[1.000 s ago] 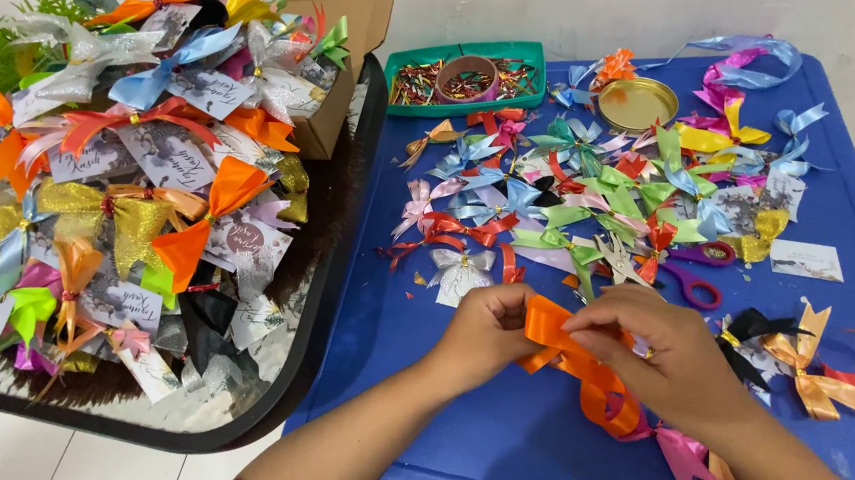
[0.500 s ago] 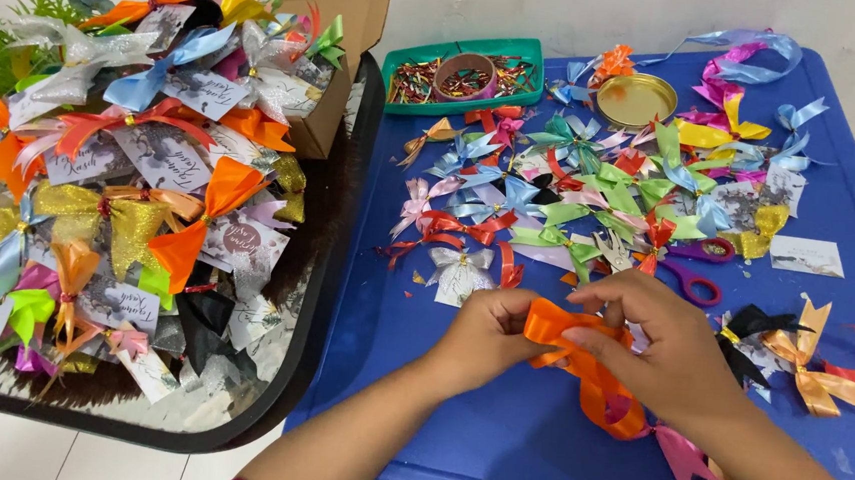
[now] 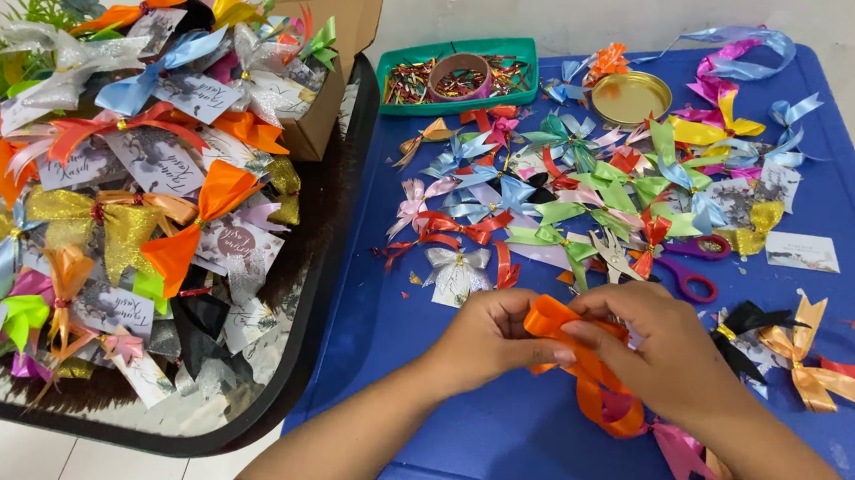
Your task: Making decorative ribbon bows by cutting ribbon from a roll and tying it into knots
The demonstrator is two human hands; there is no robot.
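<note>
since a moment ago the hands have barely shifted on the table; the loop of orange ribbon (image 3: 580,356) between them looks folded a little tighter, and the rest of the scene sits as it was. the left hand (image 3: 486,339) is closed on the ribbon's left end, thumb and fingers pinching the fold. the right hand (image 3: 660,352) is closed on it from the other side, fingertips pressing the loop at the middle, with the ribbon's tail curling down under the palm toward the near edge of the blue table (image 3: 456,412). a pink ribbon piece (image 3: 678,453) lies just beside that tail, partly under the right wrist.

beyond the hands, near the right one, are purple-handled scissors (image 3: 691,278), and past them a spread of finished bows (image 3: 571,195) in green, blue, red and pink. a black bow (image 3: 747,328) and a gold-orange bow (image 3: 800,356) lie to the right. at the far edge stand a green tray (image 3: 410,63) of small shiny bits and a round gold lid (image 3: 630,97). to the left, well apart from the hands, a dark tray (image 3: 329,283) is heaped with tagged bows, a brown cardboard box (image 3: 330,63) at its far corner.
</note>
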